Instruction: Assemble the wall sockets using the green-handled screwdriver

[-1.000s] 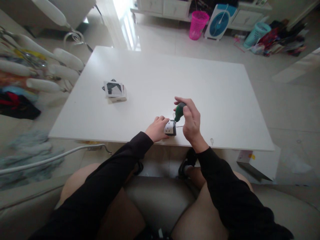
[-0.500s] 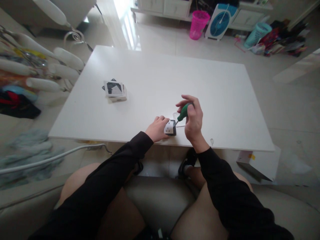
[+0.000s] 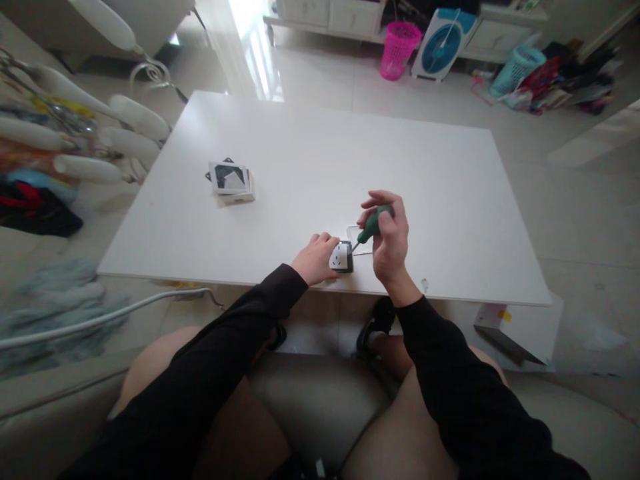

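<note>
My left hand [image 3: 314,258] rests on the near edge of the white table [image 3: 310,160], fingers closed round a small white and black wall socket [image 3: 342,257]. My right hand [image 3: 387,239] is closed on a green-handled screwdriver [image 3: 373,226], tilted so its tip points down-left at the socket's right side. A thin clear plate [image 3: 361,239] lies flat on the table just behind the socket, under the screwdriver.
A small black and white box [image 3: 230,181] lies on the table's left part. A tiny screw [image 3: 424,284] sits near the front edge to the right. White chair backs [image 3: 100,143] stand at the left. A pink basket [image 3: 397,40], a fan [image 3: 441,44] and clutter stand on the far floor.
My right hand has swung the screwdriver handle rightward and lower, from nearly upright to slanted, with the tip staying at the socket. My left hand has held still.
</note>
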`<state>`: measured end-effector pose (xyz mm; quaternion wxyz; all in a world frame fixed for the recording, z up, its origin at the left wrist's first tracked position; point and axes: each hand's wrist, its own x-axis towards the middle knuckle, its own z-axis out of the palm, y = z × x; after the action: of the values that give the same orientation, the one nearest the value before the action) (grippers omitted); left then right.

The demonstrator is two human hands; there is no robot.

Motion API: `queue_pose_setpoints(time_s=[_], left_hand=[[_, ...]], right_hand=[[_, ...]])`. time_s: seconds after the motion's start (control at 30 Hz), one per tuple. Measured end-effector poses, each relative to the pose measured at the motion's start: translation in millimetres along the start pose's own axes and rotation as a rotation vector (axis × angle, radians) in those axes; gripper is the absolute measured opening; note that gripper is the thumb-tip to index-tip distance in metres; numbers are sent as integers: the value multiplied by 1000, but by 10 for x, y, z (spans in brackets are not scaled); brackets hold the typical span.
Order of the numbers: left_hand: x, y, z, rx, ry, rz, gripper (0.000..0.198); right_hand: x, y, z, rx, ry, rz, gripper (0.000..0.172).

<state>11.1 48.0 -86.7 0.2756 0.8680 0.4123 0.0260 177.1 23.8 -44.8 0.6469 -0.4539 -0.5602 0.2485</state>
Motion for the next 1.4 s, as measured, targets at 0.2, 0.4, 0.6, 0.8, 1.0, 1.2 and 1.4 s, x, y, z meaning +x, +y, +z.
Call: queue_pose_setpoints(time_s=[0.2, 0.4, 0.6, 0.8, 1.0, 1.2, 1.4], left_hand=[[1, 0, 9, 12, 0, -7, 65], [-9, 35, -15, 2, -2, -15, 62], [-4, 16, 1, 6, 4, -8, 64], [2, 6, 13, 22, -1, -14, 65], [-2, 17, 7, 33, -1, -13, 68], [-11, 25, -6, 26, -14, -25, 66], [-8, 22, 5, 21, 1, -19, 66]], right_hand=[[15, -59, 12, -40, 11, -3, 23], [-35, -31, 32, 47, 54, -9, 32], [-7, -74, -17, 27, -33, 36, 30], [10, -101, 43, 12, 104, 45, 35], [-22, -65, 27, 108, 33, 64, 40], [29, -133, 4, -13, -3, 41, 28], [0, -160, 57, 32, 89, 93, 34]])
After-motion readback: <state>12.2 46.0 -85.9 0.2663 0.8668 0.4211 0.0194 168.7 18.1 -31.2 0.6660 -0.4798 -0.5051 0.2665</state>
